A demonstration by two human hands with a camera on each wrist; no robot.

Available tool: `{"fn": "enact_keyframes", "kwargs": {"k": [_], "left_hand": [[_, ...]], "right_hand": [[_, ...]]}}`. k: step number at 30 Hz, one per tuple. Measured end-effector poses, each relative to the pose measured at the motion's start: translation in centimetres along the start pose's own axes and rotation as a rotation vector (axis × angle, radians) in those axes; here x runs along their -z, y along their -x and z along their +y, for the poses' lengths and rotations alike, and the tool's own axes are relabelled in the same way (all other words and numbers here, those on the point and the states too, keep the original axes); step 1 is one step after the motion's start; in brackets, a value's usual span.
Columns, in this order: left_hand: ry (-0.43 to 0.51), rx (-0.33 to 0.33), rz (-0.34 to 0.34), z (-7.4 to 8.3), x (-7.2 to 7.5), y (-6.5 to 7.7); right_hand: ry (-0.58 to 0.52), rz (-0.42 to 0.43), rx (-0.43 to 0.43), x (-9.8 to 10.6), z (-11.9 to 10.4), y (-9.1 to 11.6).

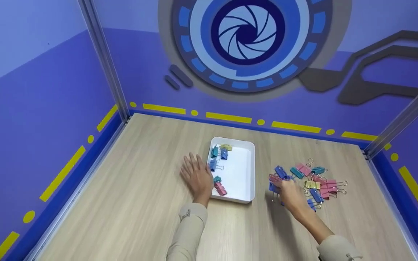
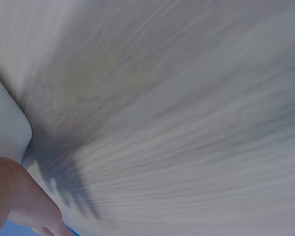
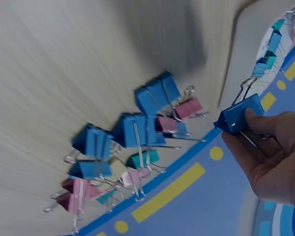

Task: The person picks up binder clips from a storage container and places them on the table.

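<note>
In the head view my left hand (image 1: 197,177) lies with straight fingers along the left side of a white tray (image 1: 243,197), on the tabletop. The left wrist view catches only part of this hand (image 2: 32,199) beside the tray's outer wall (image 2: 7,118). Between thumb and fingers, my right hand (image 3: 278,157) pinches a blue binder clip (image 3: 240,114), its wire handles sticking out. From above, that hand (image 1: 292,197) is at the left side of a loose pile of binder clips in blue, pink, teal and yellow, such as a pink clip (image 1: 328,189).
Several binder clips lie along the tray's left side, among them a blue clip (image 1: 224,153), a yellow clip (image 1: 227,147) and a pink clip (image 1: 220,189). Blue walls (image 1: 140,72) enclose the wooden table (image 1: 129,195) at the back and sides.
</note>
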State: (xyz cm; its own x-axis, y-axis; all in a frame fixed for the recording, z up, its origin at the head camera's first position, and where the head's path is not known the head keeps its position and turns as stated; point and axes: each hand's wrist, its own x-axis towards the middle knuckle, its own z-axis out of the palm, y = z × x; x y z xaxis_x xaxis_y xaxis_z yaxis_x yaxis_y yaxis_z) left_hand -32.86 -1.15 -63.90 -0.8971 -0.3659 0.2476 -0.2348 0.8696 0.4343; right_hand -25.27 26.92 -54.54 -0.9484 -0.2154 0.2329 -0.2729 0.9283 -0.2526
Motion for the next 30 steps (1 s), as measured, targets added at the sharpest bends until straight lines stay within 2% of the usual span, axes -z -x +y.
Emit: {"fn": "enact_keyframes", "kwargs": {"k": [6, 9, 17, 21, 27, 30], "left_hand": [[-0.024, -0.002, 0.017, -0.1, -0.1, -0.5], [-0.012, -0.007, 0.015, -0.1, -0.3, -0.4], [-0.012, -0.002, 0.018, -0.2, -0.6, 0.1], [-0.009, 0.0, 0.001, -0.1, -0.6, 0.2], [-0.009, -0.001, 0.0, -0.2, -0.4, 0.1], [-0.014, -0.001, -0.002, -0.2, -0.3, 0.1]], "right_hand": [[-0.052, -0.097, 0.0, -2.1, 0.9, 0.9], [-0.037, -0.131, -0.019, -2.8, 1.6, 1.2], [0.028, -0.063, 0.011, -3.5, 3.0, 1.4], [0.019, -0.071, -0.006, -3.5, 3.5, 1.3], [-0.114, -0.204, -0.078, -2.5, 3.4, 0.4], [-0.145, -0.272, -0.105, -1.6, 2.7, -0.3]]}}
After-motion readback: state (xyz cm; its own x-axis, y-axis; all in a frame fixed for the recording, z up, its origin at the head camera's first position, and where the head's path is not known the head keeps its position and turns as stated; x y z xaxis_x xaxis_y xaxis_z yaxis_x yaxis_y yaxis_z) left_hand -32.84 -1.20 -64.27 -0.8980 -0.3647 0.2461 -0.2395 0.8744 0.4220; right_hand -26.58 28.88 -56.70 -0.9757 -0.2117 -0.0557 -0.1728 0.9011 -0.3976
